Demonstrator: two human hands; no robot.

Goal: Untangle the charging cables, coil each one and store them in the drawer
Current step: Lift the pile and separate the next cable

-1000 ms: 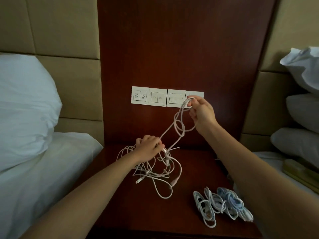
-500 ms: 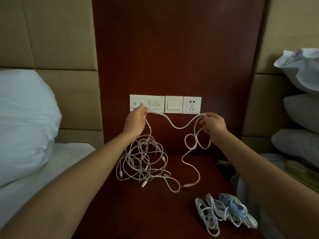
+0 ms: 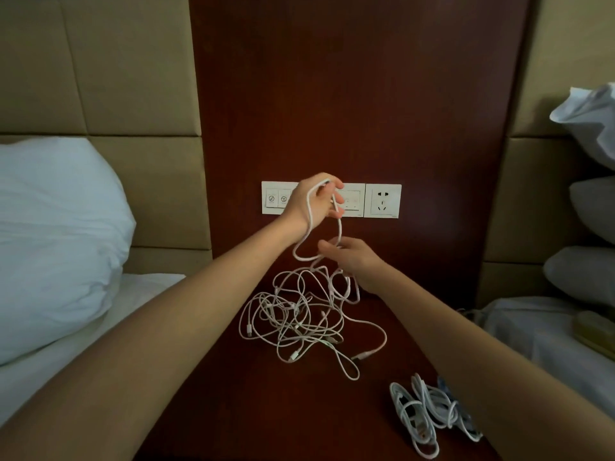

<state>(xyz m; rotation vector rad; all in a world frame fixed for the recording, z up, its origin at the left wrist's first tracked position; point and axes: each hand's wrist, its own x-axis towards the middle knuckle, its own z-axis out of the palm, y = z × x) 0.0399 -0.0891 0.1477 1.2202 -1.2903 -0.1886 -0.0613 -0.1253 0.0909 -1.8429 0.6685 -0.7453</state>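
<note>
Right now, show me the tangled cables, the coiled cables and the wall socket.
tangled cables [image 3: 296, 309]: head view, middle of the loose heap.
coiled cables [image 3: 432, 415]: head view, white loops of the bundle.
wall socket [image 3: 382, 201]: head view, centre of its faceplate.

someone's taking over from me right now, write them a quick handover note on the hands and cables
Left hand: raised in front of the switch panel, fingers curled round a loop of one white cable.
Right hand: lower, at that cable where it drops toward the tangle; whether it grips is unclear.
The tangle lies mid nightstand, with the coiled cables at the front right.
Done: some cables coiled.
Left: free this cable, coil it, work through the tangle, then put everything in the drawer, which is not in view.
</note>
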